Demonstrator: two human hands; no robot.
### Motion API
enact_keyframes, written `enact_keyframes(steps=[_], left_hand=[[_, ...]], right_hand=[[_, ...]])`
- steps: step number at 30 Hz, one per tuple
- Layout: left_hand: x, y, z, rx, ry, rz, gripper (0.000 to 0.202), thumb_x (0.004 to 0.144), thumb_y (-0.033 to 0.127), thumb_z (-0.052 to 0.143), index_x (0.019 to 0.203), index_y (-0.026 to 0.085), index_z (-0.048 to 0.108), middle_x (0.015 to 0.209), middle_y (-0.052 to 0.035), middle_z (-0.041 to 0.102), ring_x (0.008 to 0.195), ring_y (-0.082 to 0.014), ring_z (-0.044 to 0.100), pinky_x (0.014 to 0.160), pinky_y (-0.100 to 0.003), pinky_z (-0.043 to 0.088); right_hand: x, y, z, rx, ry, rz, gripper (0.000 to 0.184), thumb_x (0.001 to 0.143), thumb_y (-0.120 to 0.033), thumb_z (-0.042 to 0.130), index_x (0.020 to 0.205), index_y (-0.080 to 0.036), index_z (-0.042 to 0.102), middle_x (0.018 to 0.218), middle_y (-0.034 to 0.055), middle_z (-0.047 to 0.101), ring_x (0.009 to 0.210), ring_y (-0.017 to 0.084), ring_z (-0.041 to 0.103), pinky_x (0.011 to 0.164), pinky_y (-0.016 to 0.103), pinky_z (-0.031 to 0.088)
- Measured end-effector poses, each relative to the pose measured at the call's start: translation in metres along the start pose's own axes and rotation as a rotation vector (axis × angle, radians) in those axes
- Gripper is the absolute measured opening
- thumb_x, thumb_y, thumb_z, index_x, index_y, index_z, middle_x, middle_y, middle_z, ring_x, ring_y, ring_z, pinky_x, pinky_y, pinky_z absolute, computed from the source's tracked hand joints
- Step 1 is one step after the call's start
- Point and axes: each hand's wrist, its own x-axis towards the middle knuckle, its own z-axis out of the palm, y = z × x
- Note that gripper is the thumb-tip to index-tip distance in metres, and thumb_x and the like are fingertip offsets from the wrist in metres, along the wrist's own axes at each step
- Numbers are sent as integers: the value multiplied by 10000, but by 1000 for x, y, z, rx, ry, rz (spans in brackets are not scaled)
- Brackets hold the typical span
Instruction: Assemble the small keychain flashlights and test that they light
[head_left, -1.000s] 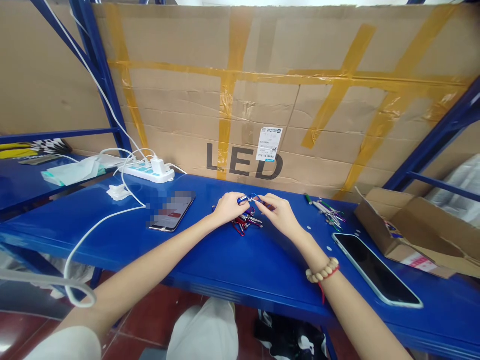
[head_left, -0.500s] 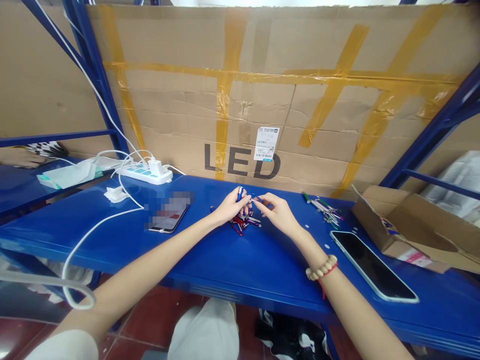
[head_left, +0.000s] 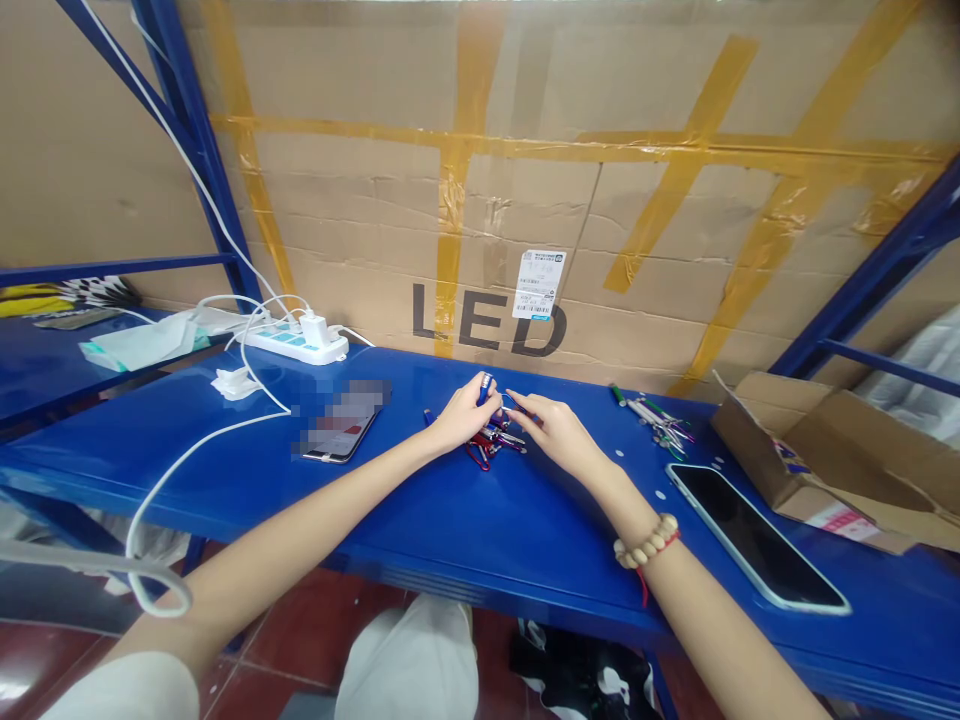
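Observation:
My left hand (head_left: 466, 413) is closed around a small blue mini flashlight (head_left: 484, 388), its end showing above the fingers. My right hand (head_left: 556, 428) faces it from the right, thumb and forefinger bent toward each other at a small silvery part by the left fingertips; what they pinch is too small to make out. Beneath both hands lies a pile of small metal keychain pieces with red and purple carabiners (head_left: 480, 458), partly hidden by the left hand.
Right of my hands are a loose bunch of green and silver keychain flashlights (head_left: 652, 422), a phone (head_left: 757, 540) and an open cardboard box (head_left: 825, 450). Leftward lie another phone (head_left: 341, 430), a white power strip (head_left: 300, 345) and cables. A large taped carton (head_left: 360, 220) stands behind the blue table (head_left: 420, 520).
The blue loop near my right fingers no longer shows, and those fingertips sit slightly farther apart. Both hands stay over the pile. The view has shifted slightly.

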Motion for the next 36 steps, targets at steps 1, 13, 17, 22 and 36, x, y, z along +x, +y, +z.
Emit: enact_keyframes(steps=[1, 13, 17, 22, 36], left_hand=[[0, 1, 0, 5, -22, 12, 212, 815, 303, 484, 705, 202, 333, 556, 71, 451, 481, -73, 416, 535, -213, 362], [-2, 7, -4, 256, -6, 138, 214, 877, 320, 407, 712, 206, 331, 614, 48, 424, 535, -96, 400, 547, -230, 312], [-2, 9, -6, 334, -20, 193, 214, 881, 320, 401, 715, 206, 330, 580, 61, 382, 486, -87, 355, 516, -227, 281], [-2, 7, -6, 363, -76, 232, 191, 888, 320, 388, 738, 208, 347, 583, 60, 395, 497, -92, 371, 545, -229, 303], [-5, 14, -4, 274, -73, 245, 180, 885, 333, 372, 759, 208, 336, 665, 37, 428, 590, -104, 409, 608, -226, 337]], right_hand=[[0, 0, 0, -5, 1, 8, 381, 914, -337, 416, 1236, -181, 547, 950, 91, 669, 848, 203, 629, 718, 303, 491], [0, -4, 1, 61, -56, -8, 419, 913, -286, 410, 1323, -213, 445, 1243, 92, 570, 1092, 232, 569, 876, 358, 472], [0, -10, -1, 48, -85, -55, 396, 923, -298, 383, 1294, -187, 467, 1154, 110, 611, 1001, 221, 601, 827, 338, 473], [-1, -14, -5, 12, -107, -58, 304, 917, -302, 401, 1115, -157, 580, 896, 83, 662, 739, 174, 606, 651, 264, 442], [2, -10, 0, -10, 80, -69, 293, 915, -280, 383, 1013, -133, 617, 778, 79, 628, 670, 148, 568, 626, 231, 405]])
